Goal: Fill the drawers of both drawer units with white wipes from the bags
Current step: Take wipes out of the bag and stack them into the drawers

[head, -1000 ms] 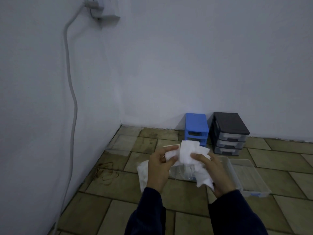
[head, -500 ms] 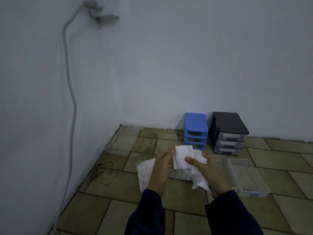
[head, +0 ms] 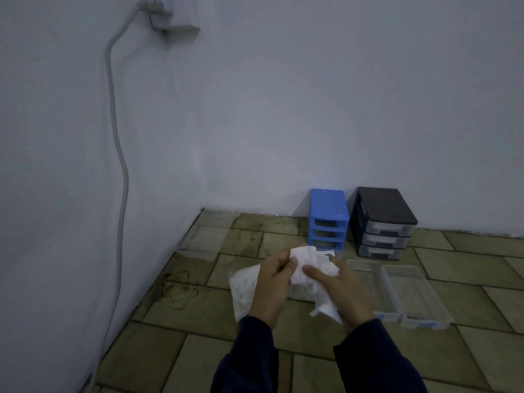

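Wipes (head: 307,268) are bunched between both hands, above the floor tiles. Left hand (head: 272,282) and right hand (head: 340,290) pinch them together. A bag (head: 243,290) lies below. Two clear drawers (head: 397,290) look empty, and the blue unit (head: 329,219) has open slots, so most filling seems left.

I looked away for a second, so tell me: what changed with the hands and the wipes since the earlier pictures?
Both hands drew closer together, bunching the white wipe tighter; the left hand now pinches its top edge, and the right hand still grips it, with the tail hanging below. The bag of wipes, blue drawer unit, black drawer unit and two clear drawers on the floor stayed put.
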